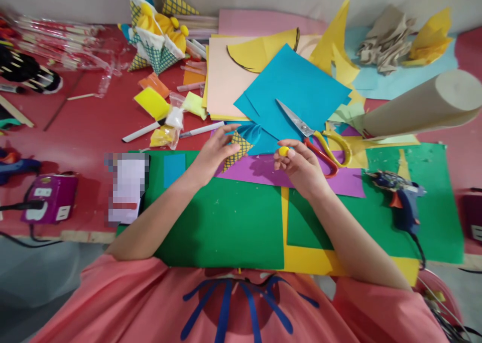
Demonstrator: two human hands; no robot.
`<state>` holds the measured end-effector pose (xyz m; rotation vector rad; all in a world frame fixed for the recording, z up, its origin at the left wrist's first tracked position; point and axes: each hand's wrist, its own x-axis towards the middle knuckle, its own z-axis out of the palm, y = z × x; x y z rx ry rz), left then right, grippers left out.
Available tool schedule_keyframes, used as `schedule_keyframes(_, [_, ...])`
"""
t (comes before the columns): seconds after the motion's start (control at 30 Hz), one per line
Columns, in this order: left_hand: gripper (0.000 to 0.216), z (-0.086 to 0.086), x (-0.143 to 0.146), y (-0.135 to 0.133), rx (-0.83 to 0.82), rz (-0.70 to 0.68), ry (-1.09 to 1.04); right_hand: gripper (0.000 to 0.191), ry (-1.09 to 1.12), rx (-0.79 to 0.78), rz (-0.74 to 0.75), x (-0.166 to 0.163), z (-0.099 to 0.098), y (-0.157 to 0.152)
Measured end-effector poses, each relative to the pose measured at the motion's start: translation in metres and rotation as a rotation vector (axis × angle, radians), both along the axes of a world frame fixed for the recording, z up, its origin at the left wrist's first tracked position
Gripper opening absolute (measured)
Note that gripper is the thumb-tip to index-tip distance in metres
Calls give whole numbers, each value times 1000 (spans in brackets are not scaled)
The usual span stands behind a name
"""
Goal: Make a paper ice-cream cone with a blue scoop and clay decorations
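My left hand [213, 154] is closed around a small paper cone [238, 151], yellow with a dark grid, its tip pointing down. Out of the cone's top rises a folded blue paper piece [249, 133]. My right hand [301, 167] pinches a small yellow ball [283, 151] between thumb and fingertips, apart from the cone. Just beyond the right hand lie scissors [320, 139] with red and yellow handles, their blades over blue paper [293, 89]. Under both hands are a purple sheet [259, 171] and green sheets [222, 222].
A glue gun [404, 200] rests on the right, its cord trailing to the front edge. A large paper roll [422, 107] stands out behind it. Finished-looking cones [158, 51] sit at the back left, near clay packets [152, 103] and markers [141, 131]. A phone [128, 187] and purple power box [48, 197] lie left.
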<state>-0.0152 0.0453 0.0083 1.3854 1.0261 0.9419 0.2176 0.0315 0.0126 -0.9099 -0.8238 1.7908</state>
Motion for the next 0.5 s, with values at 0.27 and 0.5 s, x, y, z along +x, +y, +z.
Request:
schedule_keyframes(0.27, [48, 2, 14, -29, -550, -66, -341, 21, -20, 73, -85, -2, -3, -1])
schedule_keyframes(0.5, [45, -17, 11, -32, -291, -16, -347, 25, -19, 52, -68, -4, -5, -4])
